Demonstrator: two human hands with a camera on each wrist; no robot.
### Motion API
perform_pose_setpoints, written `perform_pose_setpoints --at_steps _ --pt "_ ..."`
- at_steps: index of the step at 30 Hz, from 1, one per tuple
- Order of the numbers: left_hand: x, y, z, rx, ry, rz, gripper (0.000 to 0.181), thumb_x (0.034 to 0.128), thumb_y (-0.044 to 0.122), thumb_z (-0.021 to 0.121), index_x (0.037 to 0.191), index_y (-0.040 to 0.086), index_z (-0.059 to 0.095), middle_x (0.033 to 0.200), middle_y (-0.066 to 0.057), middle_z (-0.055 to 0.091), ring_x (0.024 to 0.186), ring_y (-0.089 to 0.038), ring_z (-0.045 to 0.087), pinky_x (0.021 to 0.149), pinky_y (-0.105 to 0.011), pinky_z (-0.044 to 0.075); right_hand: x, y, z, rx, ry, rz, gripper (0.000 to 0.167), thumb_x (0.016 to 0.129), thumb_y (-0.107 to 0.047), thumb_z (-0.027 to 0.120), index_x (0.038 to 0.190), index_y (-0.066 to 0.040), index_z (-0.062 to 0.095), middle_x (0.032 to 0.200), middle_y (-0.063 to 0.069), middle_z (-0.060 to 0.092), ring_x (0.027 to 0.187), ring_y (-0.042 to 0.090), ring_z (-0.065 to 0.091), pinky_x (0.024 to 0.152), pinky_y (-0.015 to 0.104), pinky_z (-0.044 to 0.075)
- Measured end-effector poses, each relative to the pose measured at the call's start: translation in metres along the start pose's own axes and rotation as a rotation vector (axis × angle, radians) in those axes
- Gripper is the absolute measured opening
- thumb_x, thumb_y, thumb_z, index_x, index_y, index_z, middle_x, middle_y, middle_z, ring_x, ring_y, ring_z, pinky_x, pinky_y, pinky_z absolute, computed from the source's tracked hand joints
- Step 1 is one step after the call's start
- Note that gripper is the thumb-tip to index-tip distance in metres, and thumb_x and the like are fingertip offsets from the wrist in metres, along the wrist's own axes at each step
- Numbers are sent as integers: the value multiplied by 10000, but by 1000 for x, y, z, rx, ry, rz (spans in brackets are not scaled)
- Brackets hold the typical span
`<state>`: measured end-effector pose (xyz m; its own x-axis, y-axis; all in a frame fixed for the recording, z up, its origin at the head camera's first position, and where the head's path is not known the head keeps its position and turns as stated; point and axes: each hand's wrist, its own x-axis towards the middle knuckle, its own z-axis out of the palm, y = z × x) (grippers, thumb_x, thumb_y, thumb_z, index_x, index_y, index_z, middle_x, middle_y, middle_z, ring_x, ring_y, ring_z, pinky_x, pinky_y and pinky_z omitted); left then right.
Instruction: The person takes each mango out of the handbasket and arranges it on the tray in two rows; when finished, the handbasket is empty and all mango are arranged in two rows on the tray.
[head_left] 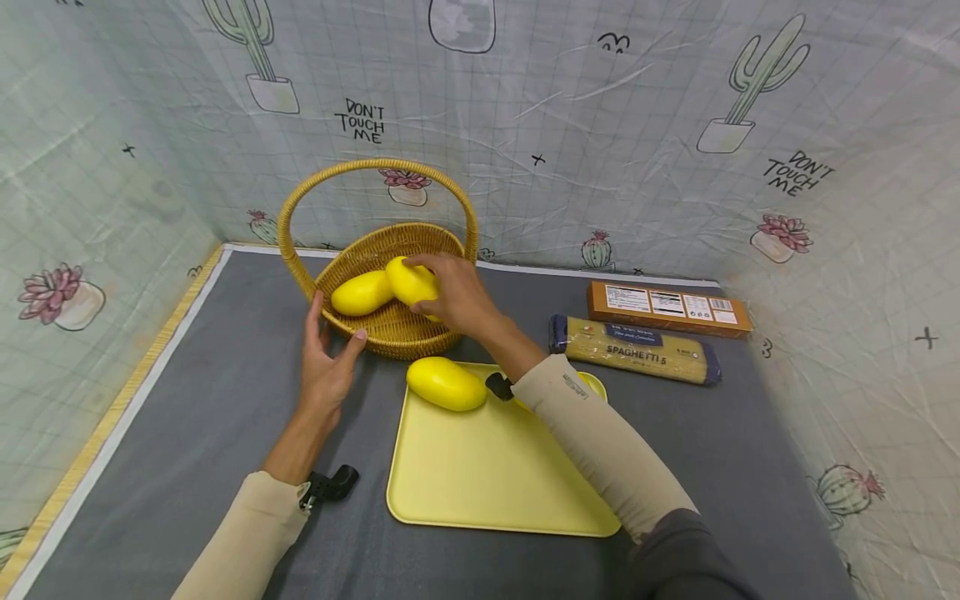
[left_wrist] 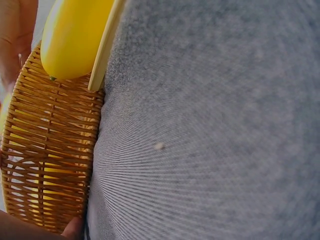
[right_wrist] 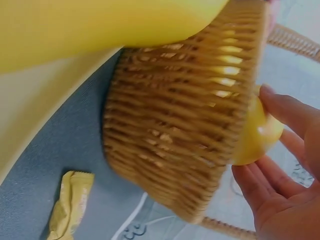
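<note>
A woven basket (head_left: 378, 329) with a tall arched handle stands at the back, and a yellow mango (head_left: 362, 293) lies inside on the left. My right hand (head_left: 459, 292) holds another mango (head_left: 408, 282) over the basket's opening, fingers and thumb curled round it; the right wrist view shows this mango (right_wrist: 260, 135) at the rim. My left hand (head_left: 327, 371) touches the basket's left front side with its fingers extended and thumb apart. A further mango (head_left: 446, 384) lies on the yellow tray (head_left: 495, 475) at its back left corner.
Right of the basket lie a spaghetti packet (head_left: 637, 348) and, behind it, a brown box (head_left: 667, 308). Something yellow on the tray is mostly hidden beneath my right forearm. A printed cloth (head_left: 540, 108) hangs behind the grey table surface (head_left: 187, 417).
</note>
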<state>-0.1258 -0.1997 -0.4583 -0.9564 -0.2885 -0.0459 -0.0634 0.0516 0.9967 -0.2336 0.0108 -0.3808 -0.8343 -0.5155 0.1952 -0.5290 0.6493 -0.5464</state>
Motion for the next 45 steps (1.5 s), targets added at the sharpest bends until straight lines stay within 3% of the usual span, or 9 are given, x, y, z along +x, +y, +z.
perform_pose_setpoints --at_steps 4,13,23,34,45 --pt "0 -1 0 10 1 -2 895 1038 274 709 1681 500 130 1779 198 24 1668 -199 119 1286 -553 332 -8 -10 -5 32 26 -37 660 861 -208 916 1466 -189 650 1479 7 663 1380 232 591 1141 422 486" --pt "1 -2 -1 13 -6 -2 894 1040 280 704 1677 511 121 1778 202 12 1670 -193 107 1292 -550 323 -29 -27 -17 64 51 -109 682 845 -214 928 1466 -192 647 1469 20 662 1242 217 643 1025 371 542" --pt "1 -4 -2 12 1 0 917 1032 255 719 1694 474 124 1786 184 19 1670 -205 115 1302 -540 308 -62 -42 -27 85 33 -183 663 848 -196 920 1457 -177 658 1481 41 647 1338 237 627 1074 399 549" --pt "1 -3 -2 11 -2 2 926 1022 265 734 1682 499 128 1783 185 31 1666 -183 127 1292 -546 322 -105 -42 -23 102 15 -241 676 817 -190 945 1437 -192 678 1431 35 669 1335 222 627 1109 434 542" --pt "0 -2 0 2 4 10 901 1031 229 713 1685 485 149 1781 188 43 1668 -203 122 1298 -569 297 -144 -35 -12 127 -64 -224 701 794 -134 954 1435 -209 682 1426 21 674 1324 209 633 1091 402 554"
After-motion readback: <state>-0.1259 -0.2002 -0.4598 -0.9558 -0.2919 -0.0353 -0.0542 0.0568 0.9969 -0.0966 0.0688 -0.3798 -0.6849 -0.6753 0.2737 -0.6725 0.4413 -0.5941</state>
